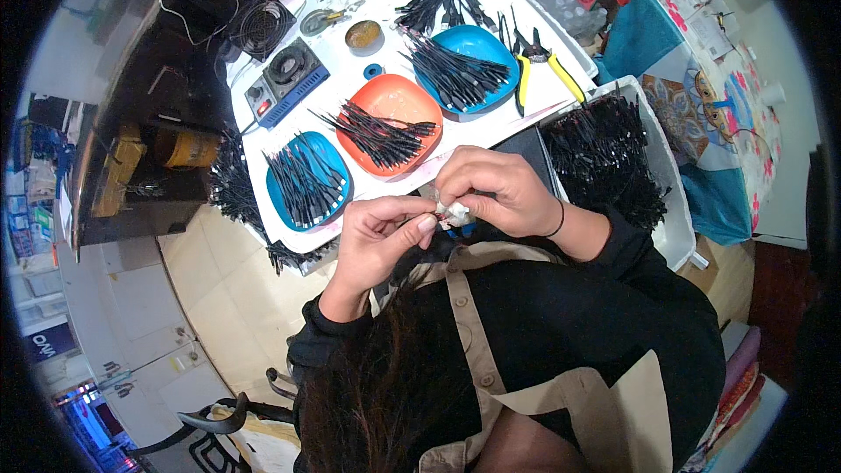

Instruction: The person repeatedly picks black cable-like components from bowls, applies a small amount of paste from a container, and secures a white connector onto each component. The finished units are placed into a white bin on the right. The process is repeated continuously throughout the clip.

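Left hand [381, 232] and right hand [499, 193]: fingers pinching small crumpled white piece [457, 214], square orange plastic bowl [405, 100] at 11 o'clock; likely fine handwork, next move wants steady grip.

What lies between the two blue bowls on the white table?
In the head view, an orange bowl holding black cables lies between the left blue bowl and the right blue bowl.

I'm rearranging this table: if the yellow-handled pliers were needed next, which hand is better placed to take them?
The right hand, probably: it is nearer the yellow-handled pliers, which lie beyond it toward the right. The left hand is farther off. Both have fingertips at a small white item.
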A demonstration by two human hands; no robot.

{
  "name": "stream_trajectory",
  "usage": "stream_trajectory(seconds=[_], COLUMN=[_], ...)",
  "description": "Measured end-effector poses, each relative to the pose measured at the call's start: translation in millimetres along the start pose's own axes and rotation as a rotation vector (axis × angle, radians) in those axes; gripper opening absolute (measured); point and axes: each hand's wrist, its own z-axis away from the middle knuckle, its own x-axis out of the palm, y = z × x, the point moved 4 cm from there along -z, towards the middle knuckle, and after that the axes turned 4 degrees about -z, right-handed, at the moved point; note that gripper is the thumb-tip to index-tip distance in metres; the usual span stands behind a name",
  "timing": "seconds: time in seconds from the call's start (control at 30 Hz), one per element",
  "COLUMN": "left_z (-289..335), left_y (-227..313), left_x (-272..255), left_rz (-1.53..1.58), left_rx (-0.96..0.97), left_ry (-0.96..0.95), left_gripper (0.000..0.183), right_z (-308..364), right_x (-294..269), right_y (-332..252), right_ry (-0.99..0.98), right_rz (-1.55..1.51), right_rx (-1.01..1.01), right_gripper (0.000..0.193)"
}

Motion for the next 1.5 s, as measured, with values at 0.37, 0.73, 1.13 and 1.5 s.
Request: stream_trajectory(seconds=[0.37, 0.73, 1.13, 1.5], left_z=[-80, -233, -262, -270], left_y=[87, 28, 18, 21], left_x=[-64, -127, -134, -132], left_rz=[-0.494, -1.526, -1.517, -1.508], left_rx=[0.108, 0.323, 0.236, 0.200], left_ry=[0.286, 0.167, 0.105, 0.079], left_gripper=[0.016, 0.013, 0.012, 0.012], right_z=[3, 24, 26, 27], right_x=[-39, -20, -21, -22], right_y=[44, 91, 109, 109], right_ry=[0.165, -0.086, -0.071, -0.058], right_rz=[0.049, 0.024, -0.020, -0.016], right_rx=[0.201, 0.236, 0.227, 0.205], right_gripper=[0.020, 0.014, 0.013, 0.013])
